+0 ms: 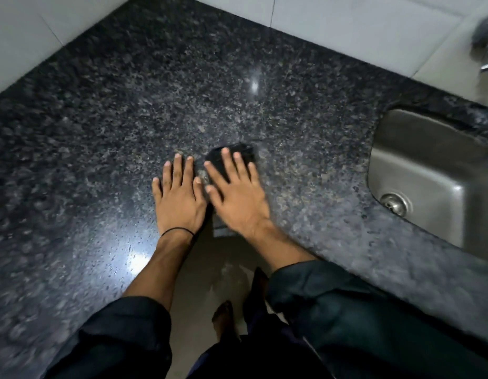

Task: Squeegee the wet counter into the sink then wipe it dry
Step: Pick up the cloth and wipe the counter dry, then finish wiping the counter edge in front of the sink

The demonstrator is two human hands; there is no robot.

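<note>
Centrally, a small dark folded cloth (248, 153) lies flat on the polished black speckled granite counter (128, 105), near its front edge and well to the left of the sink. The right hand (237, 198) rests on top of the cloth with fingers straight and spread, palm down, curling round nothing. Just beside it, the left hand (180, 198) lies palm down on the bare stone, fingers likewise extended and gripping nothing; a thin black band (177, 229) circles its wrist. Dark green sleeves (333, 310) cover both forearms. At the right, the brushed stainless-steel sink (417, 173) is set into the counter, its round drain (393, 205) visible. A blurred chrome tap (486, 50) projects above it from the pale tiled wall (346, 17).
</note>
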